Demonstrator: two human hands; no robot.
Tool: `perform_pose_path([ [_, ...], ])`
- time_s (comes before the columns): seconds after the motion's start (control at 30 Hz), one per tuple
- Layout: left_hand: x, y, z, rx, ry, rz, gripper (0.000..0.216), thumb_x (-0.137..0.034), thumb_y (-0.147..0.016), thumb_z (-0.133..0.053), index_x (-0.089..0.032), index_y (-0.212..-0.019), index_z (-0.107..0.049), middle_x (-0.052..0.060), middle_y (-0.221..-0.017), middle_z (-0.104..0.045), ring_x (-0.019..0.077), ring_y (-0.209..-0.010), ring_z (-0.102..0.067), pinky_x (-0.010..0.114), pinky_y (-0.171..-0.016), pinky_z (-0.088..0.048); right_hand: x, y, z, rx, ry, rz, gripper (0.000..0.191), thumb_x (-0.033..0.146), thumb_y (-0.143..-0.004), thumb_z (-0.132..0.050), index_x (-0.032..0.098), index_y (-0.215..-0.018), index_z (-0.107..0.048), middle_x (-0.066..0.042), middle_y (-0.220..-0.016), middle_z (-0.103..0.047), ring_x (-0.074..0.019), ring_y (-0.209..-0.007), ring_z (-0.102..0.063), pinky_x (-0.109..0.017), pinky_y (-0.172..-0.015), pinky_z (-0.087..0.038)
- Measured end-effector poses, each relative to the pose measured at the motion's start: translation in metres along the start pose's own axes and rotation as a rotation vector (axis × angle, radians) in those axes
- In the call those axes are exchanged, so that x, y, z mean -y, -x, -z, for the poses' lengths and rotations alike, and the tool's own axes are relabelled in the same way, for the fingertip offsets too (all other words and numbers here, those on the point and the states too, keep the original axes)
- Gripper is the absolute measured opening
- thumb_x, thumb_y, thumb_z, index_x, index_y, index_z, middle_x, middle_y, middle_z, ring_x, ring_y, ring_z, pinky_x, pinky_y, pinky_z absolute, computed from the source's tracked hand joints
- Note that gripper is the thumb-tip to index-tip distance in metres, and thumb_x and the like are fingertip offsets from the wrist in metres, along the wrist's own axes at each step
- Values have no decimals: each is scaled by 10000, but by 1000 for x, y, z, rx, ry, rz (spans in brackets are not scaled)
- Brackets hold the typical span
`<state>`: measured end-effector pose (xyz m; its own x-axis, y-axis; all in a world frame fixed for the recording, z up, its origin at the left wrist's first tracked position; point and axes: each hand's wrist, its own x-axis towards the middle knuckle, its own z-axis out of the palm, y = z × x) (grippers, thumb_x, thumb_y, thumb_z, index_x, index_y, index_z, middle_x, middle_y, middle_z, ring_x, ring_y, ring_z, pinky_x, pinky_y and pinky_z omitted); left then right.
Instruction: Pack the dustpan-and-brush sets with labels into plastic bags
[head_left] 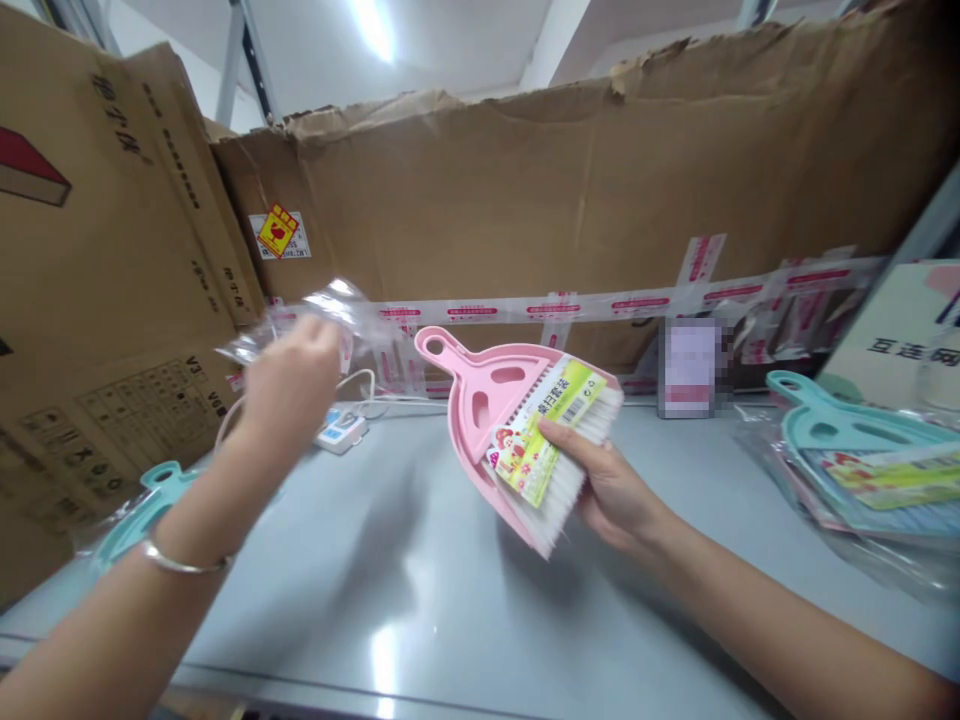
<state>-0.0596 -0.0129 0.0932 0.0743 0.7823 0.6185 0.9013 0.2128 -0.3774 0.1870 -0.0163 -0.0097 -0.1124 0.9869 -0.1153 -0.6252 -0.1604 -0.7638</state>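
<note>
A pink dustpan (465, 375) with a white-bristled brush (600, 420) nested in it is held up over the grey table. A printed yellow-green label (544, 440) wraps the brush. My right hand (615, 490) is closed on the set at its bristle end, thumb over the label. The dustpan's handle points up and to the left. Farther left, my left hand (296, 375) is raised and closed around a crumpled clear plastic bag (337, 305). A silver bangle circles that wrist. The bag and the dustpan are apart.
Turquoise dustpan sets in clear plastic lie at the right (862, 430) and at the left (142, 510), partly behind my left arm. A white power strip (341, 430) and a blurred-out phone-like object (688, 368) stand at the back. Large cardboard boxes (480, 200) wall the rear and left.
</note>
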Motion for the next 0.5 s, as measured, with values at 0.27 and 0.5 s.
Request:
perform_pose_path([
  [0.27,-68,-4,-8,274,164,-196,292,2,-775,-384,-99,-886,-635,160,-874,-626,302,-813,-666,321,-621,-481,7,7,24,39,116,-69,441,214,-631,-791,136,-1041,-647,-93,-946,-733,-223,-807,-703,-347,-739,-585],
  [0.5,-72,-21,-16,374,162,-98,334,6,-722,-424,-85,-925,-673,221,-868,-667,346,-864,-673,373,-681,-514,4,5,32,153,187,-176,398,193,-653,-769,126,-1023,-639,-108,-947,-731,-229,-807,-704,-359,-773,-572],
])
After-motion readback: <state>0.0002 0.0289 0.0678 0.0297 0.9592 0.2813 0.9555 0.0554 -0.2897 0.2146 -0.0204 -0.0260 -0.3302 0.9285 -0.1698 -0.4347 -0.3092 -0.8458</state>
